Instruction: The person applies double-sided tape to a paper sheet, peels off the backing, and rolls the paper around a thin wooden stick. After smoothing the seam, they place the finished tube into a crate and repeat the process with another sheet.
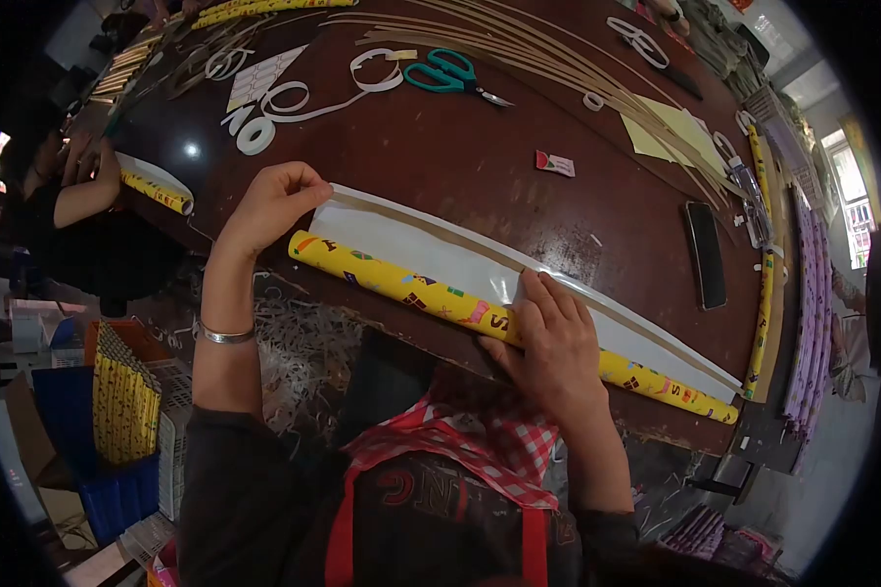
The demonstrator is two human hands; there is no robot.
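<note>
A long yellow patterned paper roll lies along the near edge of the dark brown table, with its white sheet spread flat behind it. My left hand pinches the left end of the sheet, fingers curled over the corner. My right hand presses flat on the roll and the sheet near the middle. A thin brown strip runs along the far edge of the white sheet.
Teal scissors, white tape loops, long wooden strips, yellow paper and a black phone lie farther back. Another person's arm holds a second roll at left. A blue crate of yellow rolls stands below.
</note>
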